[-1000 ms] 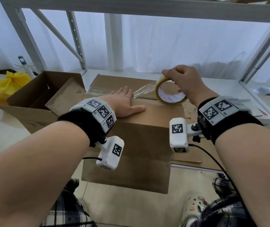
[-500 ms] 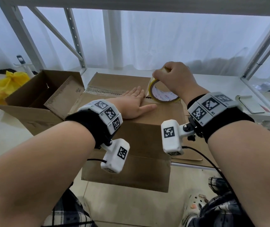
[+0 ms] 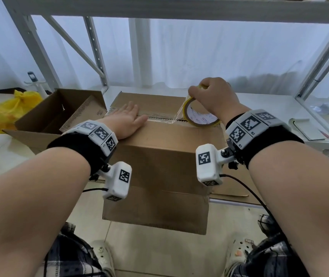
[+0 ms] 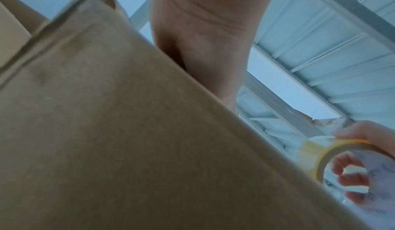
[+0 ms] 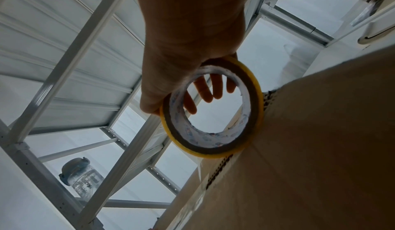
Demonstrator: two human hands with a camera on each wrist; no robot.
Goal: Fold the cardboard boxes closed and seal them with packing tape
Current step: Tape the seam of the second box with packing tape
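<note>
A closed brown cardboard box (image 3: pixel 165 156) stands in front of me with its top flaps meeting along a seam. My left hand (image 3: pixel 126 121) lies flat with straight fingers on the left end of that seam. My right hand (image 3: pixel 212 96) grips a yellow-edged tape roll (image 3: pixel 198 114) at the seam's right end. A clear strip of tape (image 3: pixel 163 118) stretches from the roll toward my left hand. In the right wrist view the tape roll (image 5: pixel 213 110) touches the box (image 5: pixel 310 149), my fingers (image 5: pixel 205 90) through its core. The left wrist view shows the box side (image 4: pixel 128 140) and the tape roll (image 4: pixel 342 162).
An open cardboard box (image 3: pixel 59 114) stands at the left, a yellow plastic bag (image 3: pixel 11 108) beyond it. Flat cardboard (image 3: pixel 237 184) lies under the right side. A white metal rack (image 3: pixel 99 56) frames the space. A notebook (image 3: pixel 307 128) lies on the right.
My right hand has drawn the tape roll rightward along the seam, pulling out a longer strip. My left hand has slid left along the seam and still lies flat.
</note>
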